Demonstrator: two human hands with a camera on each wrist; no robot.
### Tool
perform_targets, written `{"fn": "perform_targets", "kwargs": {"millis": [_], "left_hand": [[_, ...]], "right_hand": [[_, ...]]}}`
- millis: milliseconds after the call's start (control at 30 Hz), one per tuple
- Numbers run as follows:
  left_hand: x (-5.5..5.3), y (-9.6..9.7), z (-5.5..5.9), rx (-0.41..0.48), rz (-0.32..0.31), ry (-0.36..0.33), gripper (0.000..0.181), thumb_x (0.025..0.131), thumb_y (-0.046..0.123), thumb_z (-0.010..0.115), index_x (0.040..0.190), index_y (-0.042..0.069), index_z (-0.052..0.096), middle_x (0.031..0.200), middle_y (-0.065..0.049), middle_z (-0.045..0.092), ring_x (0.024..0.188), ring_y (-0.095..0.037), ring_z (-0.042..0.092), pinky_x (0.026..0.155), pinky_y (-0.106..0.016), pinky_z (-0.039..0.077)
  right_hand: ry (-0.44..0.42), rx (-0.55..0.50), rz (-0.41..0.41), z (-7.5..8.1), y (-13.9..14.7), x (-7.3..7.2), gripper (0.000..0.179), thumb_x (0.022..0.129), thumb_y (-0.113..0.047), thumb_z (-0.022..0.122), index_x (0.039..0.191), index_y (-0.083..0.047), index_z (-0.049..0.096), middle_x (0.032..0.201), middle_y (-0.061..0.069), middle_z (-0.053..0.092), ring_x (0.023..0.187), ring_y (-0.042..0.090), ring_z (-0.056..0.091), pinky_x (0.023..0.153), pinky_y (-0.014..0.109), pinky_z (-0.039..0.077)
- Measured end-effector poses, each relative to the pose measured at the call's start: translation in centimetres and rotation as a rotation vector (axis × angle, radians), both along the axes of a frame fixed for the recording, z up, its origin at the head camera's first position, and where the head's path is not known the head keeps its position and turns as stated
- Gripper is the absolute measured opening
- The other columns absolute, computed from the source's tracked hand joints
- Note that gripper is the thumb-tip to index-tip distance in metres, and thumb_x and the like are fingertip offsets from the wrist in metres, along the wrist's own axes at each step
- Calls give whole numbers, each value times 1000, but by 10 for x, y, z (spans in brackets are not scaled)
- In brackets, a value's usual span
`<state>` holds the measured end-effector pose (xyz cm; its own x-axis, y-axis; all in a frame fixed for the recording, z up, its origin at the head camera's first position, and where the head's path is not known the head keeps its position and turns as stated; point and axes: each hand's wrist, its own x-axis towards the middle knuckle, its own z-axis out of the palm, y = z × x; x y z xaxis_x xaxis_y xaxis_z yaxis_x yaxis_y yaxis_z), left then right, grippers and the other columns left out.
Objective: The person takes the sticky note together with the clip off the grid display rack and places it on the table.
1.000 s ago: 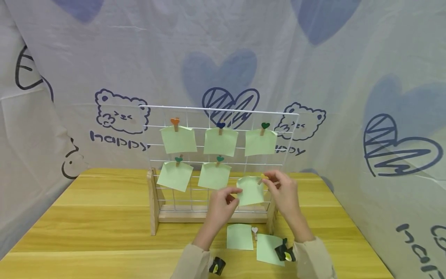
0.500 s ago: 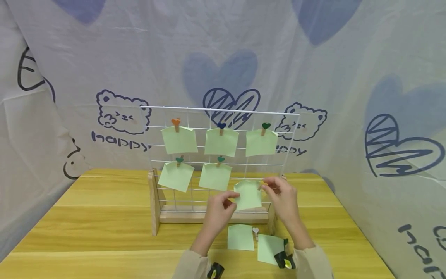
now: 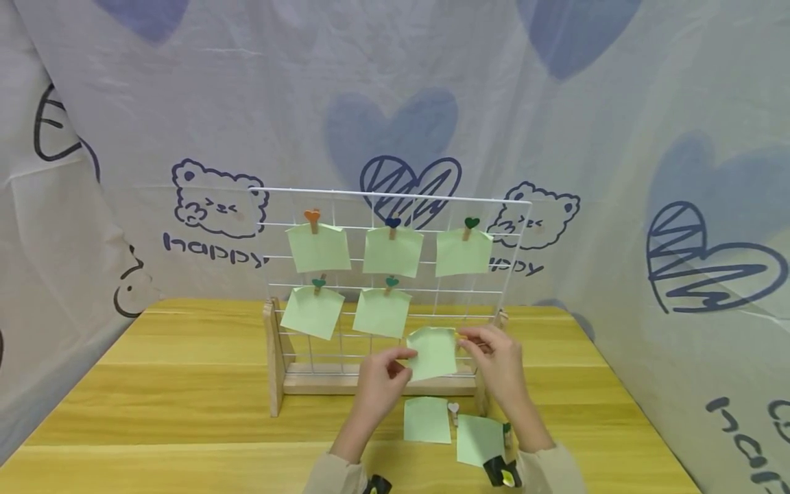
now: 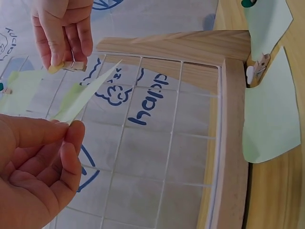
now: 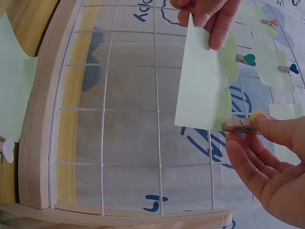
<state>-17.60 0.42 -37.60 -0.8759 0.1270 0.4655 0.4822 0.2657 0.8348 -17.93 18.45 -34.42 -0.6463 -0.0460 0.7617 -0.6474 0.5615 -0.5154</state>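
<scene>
My left hand [image 3: 400, 361] pinches the lower left corner of a green paper note [image 3: 433, 353] in front of the lower right part of a white wire grid rack [image 3: 395, 197]. My right hand [image 3: 467, 337] pinches a small wooden clothespin [image 5: 239, 126] with a yellow heart at the note's upper right corner. In the right wrist view the peg touches the note's [image 5: 205, 90] edge. In the left wrist view the note [image 4: 86, 93] shows edge-on between my thumb and forefinger [image 4: 71, 136]. Five green notes hang clipped on the grid.
Two loose green notes [image 3: 427, 419] [image 3: 479, 439] lie on the wooden table [image 3: 185, 384] in front of the rack's wooden base [image 3: 321, 384], with a white-heart clothespin [image 3: 453, 409] between them. Printed cloth walls surround the table on three sides.
Both hands, the note and the peg have drifted down and a little left in front of the grid. The clipped notes and loose notes have not moved.
</scene>
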Motion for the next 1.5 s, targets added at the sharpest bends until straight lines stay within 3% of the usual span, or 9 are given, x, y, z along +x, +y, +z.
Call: {"fn": "perform_targets", "kwargs": {"millis": [233, 600, 767, 1033, 1267, 1500], "left_hand": [[1, -4, -8, 17, -11, -9, 25, 71, -17, 57, 91, -5, 66, 85, -14, 65, 59, -13, 55, 51, -19, 45], [3, -13, -17, 31, 21, -39, 23, 71, -17, 57, 90, -6, 65, 87, -16, 64, 61, -14, 56, 53, -19, 47], [6, -18, -23, 53, 28, -84, 23, 71, -17, 56, 90, -7, 65, 88, -16, 63, 61, -14, 55, 53, -20, 46], [10, -27, -32, 46, 22, -123, 24, 70, -17, 55, 90, -7, 64, 91, -17, 62, 63, -15, 55, 53, -19, 45], [13, -35, -33, 67, 26, -174, 24, 70, -17, 57, 91, -7, 64, 86, -15, 62, 61, -11, 50, 50, -17, 42], [14, -44, -40, 69, 6, -107, 25, 68, -16, 56, 89, -7, 64, 81, -10, 62, 58, -8, 49, 47, -18, 42]], "right_hand": [[-26, -4, 5, -7, -2, 2, 16, 68, 13, 68, 82, 5, 67, 74, 10, 63, 61, 19, 60, 53, 21, 50], [-114, -31, 28, -20, -6, 3, 13, 71, 8, 68, 84, 4, 67, 77, 8, 64, 63, 17, 58, 55, 23, 50], [-116, -14, 22, -28, -9, 3, 14, 69, 8, 69, 82, 4, 66, 76, 8, 63, 63, 16, 58, 54, 22, 49], [-244, -28, 26, -36, -15, 5, 12, 70, 7, 69, 81, 4, 66, 74, 7, 62, 63, 14, 57, 54, 21, 49], [-290, -31, 36, -40, -19, 6, 10, 71, 6, 69, 81, 4, 66, 72, 8, 62, 62, 16, 57, 55, 21, 48], [-385, -28, 47, -41, -24, 6, 10, 73, 6, 67, 83, 4, 66, 74, 7, 63, 63, 16, 56, 55, 21, 48]]}}
